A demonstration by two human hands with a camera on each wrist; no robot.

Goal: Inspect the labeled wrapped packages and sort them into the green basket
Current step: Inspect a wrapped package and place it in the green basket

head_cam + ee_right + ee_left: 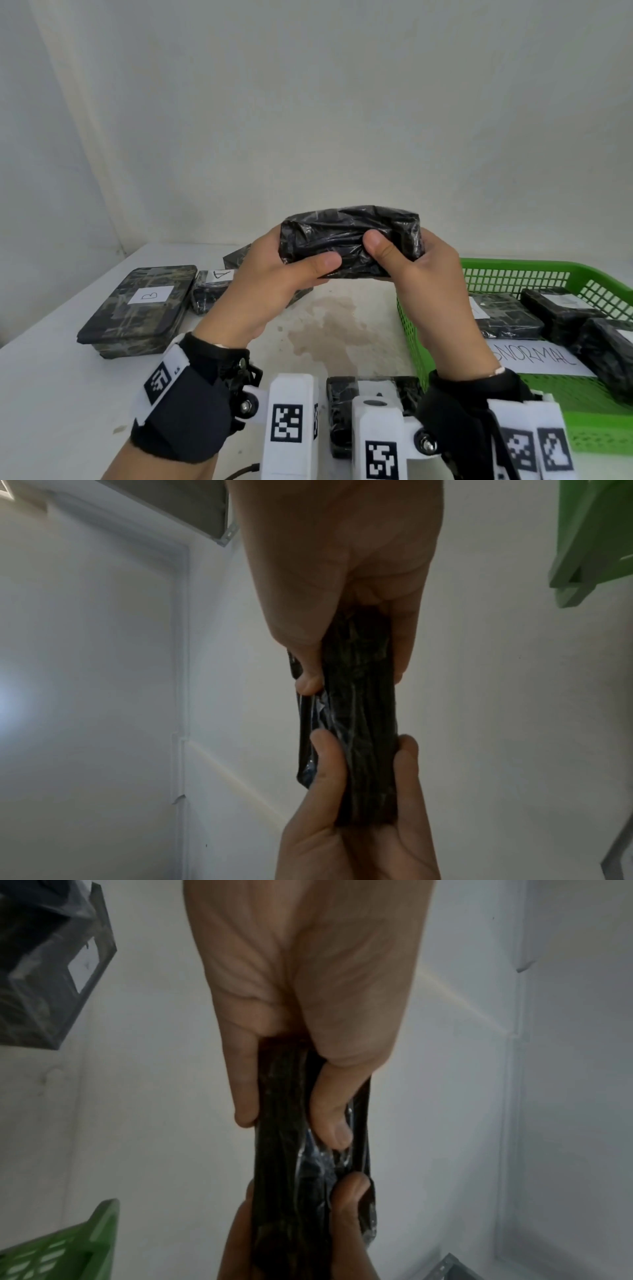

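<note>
Black wrapped package (349,240), held in the air above the table (61,394), long axis crosswise, between both hands. Left hand (270,284) grips its left end, thumb on the near face and fingers (245,1080) curled behind; right hand (428,281) grips the right end likewise, thumb pressed into the crinkled wrap. In the wrist views the package (291,1150) (359,723) appears edge-on, pinched from both ends; no label shows on the faces visible.

Green basket (513,274), on the table to the right, just beside the right hand; it contains three dark wrapped packages (503,315) (555,308) (609,349) and a paper sheet (537,359) with handwriting ending in "NORMAL".

On the table to the left: a flat package labelled "B" (137,308); beside it a smaller package (210,287) with a white label, partly hidden by the left hand, and a further one (236,257) behind. Another labelled package (342,411) lies near the table's front edge, largely covered by the wrist-mounted cameras (291,428)
</note>
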